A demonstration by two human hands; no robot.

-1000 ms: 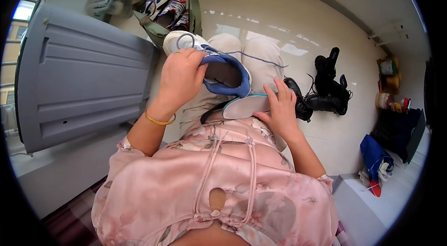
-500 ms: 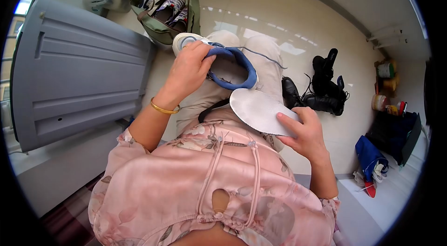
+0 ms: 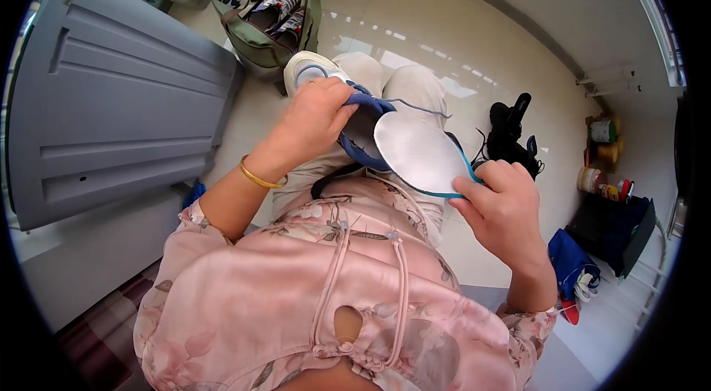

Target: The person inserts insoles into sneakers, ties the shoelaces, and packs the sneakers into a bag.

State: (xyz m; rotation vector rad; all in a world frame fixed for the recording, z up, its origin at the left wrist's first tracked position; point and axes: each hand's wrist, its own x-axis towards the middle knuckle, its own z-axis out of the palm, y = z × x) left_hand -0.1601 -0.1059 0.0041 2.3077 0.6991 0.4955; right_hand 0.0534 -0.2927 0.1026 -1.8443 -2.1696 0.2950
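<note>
In my left hand (image 3: 315, 113) is a blue and white sneaker (image 3: 364, 138), gripped by the side of its collar. Its opening faces me, its toe points away to the upper left, and a blue lace trails right across my knee. My right hand (image 3: 501, 202) pinches the heel end of an insole (image 3: 421, 148) between thumb and fingers. The insole is pale grey-white with a turquoise edge along its lower side. Its broad front end overlaps the right part of the sneaker's opening; I cannot tell whether they touch.
A green bag (image 3: 270, 24) holding several shoes stands on the floor beyond the sneaker. Black shoes (image 3: 511, 135) lie on the floor to the right. A grey panel (image 3: 111, 102) is at my left. Near the right wall sit a blue bag (image 3: 572, 263) and small containers (image 3: 590, 180).
The insole has tilted and shifted slightly right, showing its turquoise edge, and now covers part of the sneaker's opening. The sneaker has moved a little right and turned.
</note>
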